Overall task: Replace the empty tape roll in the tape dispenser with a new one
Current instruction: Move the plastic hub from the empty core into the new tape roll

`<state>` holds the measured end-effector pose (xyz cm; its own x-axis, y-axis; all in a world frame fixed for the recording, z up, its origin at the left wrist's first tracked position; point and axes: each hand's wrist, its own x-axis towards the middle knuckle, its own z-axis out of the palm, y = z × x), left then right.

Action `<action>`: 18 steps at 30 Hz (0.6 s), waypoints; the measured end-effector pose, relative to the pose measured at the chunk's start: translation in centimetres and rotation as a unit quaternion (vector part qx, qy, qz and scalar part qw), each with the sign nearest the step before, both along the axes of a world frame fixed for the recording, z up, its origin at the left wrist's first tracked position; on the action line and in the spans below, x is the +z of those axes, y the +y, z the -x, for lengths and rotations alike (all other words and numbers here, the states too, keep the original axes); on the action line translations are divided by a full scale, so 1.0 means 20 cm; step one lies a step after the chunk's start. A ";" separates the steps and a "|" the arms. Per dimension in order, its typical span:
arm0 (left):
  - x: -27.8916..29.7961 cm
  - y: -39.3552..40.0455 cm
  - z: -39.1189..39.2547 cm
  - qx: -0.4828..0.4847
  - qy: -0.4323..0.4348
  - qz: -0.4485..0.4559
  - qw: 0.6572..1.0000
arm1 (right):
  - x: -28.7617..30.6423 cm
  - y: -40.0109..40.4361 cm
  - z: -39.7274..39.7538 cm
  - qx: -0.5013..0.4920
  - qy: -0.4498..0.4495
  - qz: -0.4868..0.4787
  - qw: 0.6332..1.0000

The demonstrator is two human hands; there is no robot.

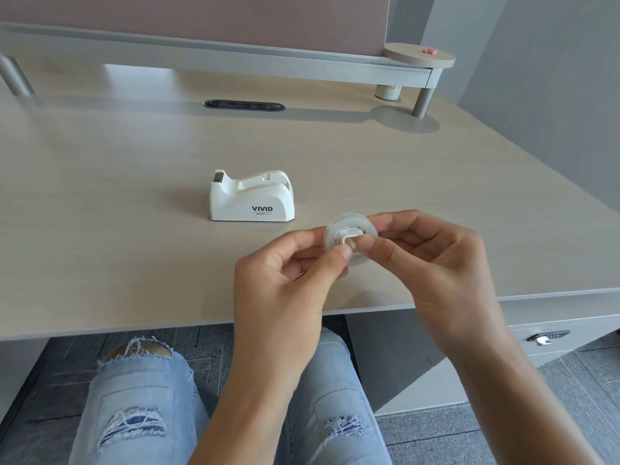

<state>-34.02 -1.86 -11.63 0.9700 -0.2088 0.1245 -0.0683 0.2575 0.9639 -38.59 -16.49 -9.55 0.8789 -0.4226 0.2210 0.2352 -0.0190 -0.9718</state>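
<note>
Your left hand (288,280) and right hand (436,263) meet above the near edge of the desk (134,229), both pinching one clear tape roll (345,226). Roll is held off the surface, flat face turned toward you. Your left thumb and forefinger close on the white spindle core (350,239) sitting in the roll's centre hole; left thumb tip presses the lower front of it. Your right thumb and fingers clamp the roll's right rim, thumb tip touching the core area too. Other fingers on both hands curled in. Can't tell if the core is fully seated or partway out: fingers cover the joint.

White tape dispenser (251,201) stands upright on the desk, behind and left of your hands, apart from them. "VIVID" printed on its near side. Cutter end points left, roll cradle faces up and holds no roll.

Further back: dark oval cable grommet (244,105) set in the desk top. Raised shelf (235,55) runs along the rear on grey legs, with a round disc end (419,55) at the right carrying a small pink item (430,51), too small to identify. A small white cylinder (387,92) sits under the shelf near the right leg.

Below the desk edge, your ripped light-blue jeans (141,397) show on both knees. A drawer lock (547,337) shows at right.
</note>
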 end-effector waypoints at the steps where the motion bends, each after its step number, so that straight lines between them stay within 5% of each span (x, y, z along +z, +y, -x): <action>1: 0.00 0.00 0.00 -0.001 0.002 0.000 1.000 | 0.00 0.00 0.00 -0.001 0.000 0.001 1.000; 18: -0.01 -0.01 -0.01 -0.005 0.031 0.008 0.999 | -0.02 0.00 -0.01 -0.013 0.003 0.001 1.000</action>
